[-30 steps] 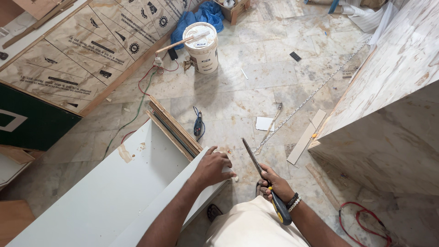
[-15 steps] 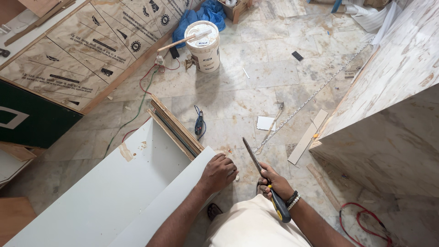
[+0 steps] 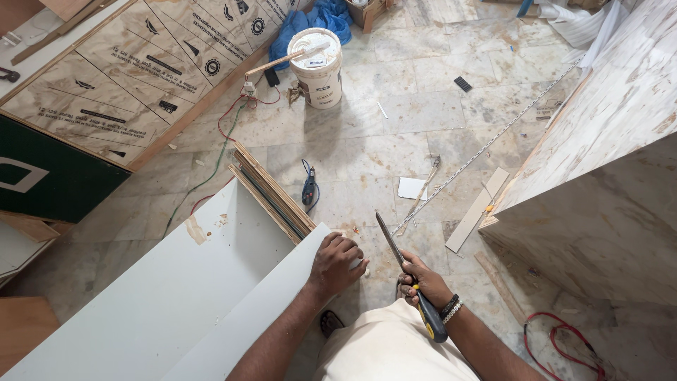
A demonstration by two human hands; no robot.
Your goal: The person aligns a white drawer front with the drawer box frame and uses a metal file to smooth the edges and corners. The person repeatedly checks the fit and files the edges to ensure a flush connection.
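— Where do the hands sit at this moment?

— The left hand (image 3: 337,264) lies flat, fingers curled down over the end corner of a white board (image 3: 247,317) that runs from the bottom-left toward the middle of the marble floor (image 3: 395,141). The right hand (image 3: 422,282) is closed around the black-and-yellow handle of a file (image 3: 405,271), its slim grey blade angled up and away from the body, apart from the board's corner.

— How much room is there around them?

— Beyond the board's end the floor lies open toward a white bucket (image 3: 319,60), broken only by a small rotary tool (image 3: 309,189) and a paper scrap (image 3: 412,188). A stack of strips (image 3: 271,194) lies just beside the board's far edge. To the right, a large pale cabinet (image 3: 606,176) closes that side; a wood offcut (image 3: 477,210) lies at its foot.
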